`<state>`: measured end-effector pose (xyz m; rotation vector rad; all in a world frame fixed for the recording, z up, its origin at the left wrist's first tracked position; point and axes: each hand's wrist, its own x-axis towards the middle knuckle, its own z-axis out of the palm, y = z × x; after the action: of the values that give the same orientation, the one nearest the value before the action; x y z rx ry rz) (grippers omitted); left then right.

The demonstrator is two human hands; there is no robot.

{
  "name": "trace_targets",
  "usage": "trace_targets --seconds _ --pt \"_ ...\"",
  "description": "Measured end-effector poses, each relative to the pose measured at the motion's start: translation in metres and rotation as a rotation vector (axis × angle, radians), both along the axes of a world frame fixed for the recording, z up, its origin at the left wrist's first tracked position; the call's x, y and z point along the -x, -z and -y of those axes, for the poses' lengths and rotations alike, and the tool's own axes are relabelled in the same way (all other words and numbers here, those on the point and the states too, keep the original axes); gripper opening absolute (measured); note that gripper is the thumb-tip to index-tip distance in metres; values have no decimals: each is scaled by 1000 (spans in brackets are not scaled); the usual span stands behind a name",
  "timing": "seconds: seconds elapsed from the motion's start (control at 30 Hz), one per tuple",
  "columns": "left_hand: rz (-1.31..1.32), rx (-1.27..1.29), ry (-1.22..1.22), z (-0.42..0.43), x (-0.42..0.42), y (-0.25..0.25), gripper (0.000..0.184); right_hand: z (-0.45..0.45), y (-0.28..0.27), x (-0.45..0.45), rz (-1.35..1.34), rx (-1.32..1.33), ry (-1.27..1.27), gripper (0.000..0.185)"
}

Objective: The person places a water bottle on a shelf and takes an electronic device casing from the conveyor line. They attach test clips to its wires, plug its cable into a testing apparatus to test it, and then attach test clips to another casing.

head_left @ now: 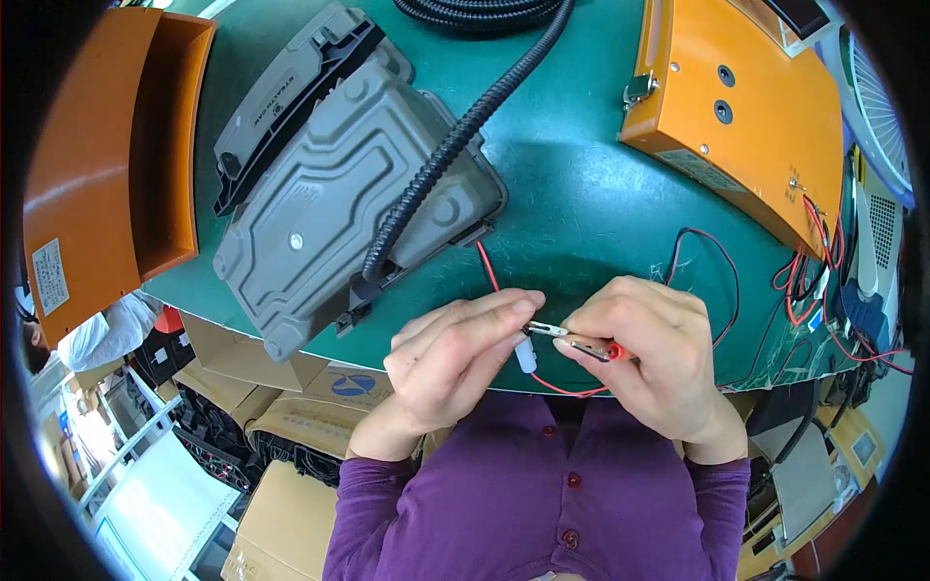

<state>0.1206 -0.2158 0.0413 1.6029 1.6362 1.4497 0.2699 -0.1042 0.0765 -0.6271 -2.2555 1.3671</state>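
My left hand (465, 353) is closed in a pinch on the end of a red and black wire (487, 263) that comes from beside the grey case. A small white cylindrical piece (525, 355) hangs just below those fingertips. My right hand (644, 353) is closed round a red-handled alligator clip (593, 350), its metal jaws pointing at my left fingertips. The jaw tip meets the wire end, or nearly so; I cannot tell which. A thin red lead (567, 391) curves below both hands. The fingers hide most of the wire end.
The grey ridged case (358, 203) lies at left on the green table (572, 184), with a black corrugated hose (455, 145) across it. An orange metal housing (97, 155) stands far left. An orange box (746, 116) with trailing wires and a fan (877, 107) are at right.
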Motion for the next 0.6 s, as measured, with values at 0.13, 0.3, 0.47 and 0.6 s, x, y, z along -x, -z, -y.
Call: trace_targets --seconds 0.13,0.3,0.47,0.6 --pt "-83 26 6 0 -1 -3 26 -2 -6 -1 64 -55 15 16" --pt "-145 -11 -6 -1 2 -3 30 -5 -3 -7 114 -111 -31 18" --pt "-206 -64 23 -2 2 -1 33 -4 -6 -6 41 -38 -2 18" --pt "-198 -61 13 -2 1 0 33 -4 -4 -6 70 -55 -27 18"
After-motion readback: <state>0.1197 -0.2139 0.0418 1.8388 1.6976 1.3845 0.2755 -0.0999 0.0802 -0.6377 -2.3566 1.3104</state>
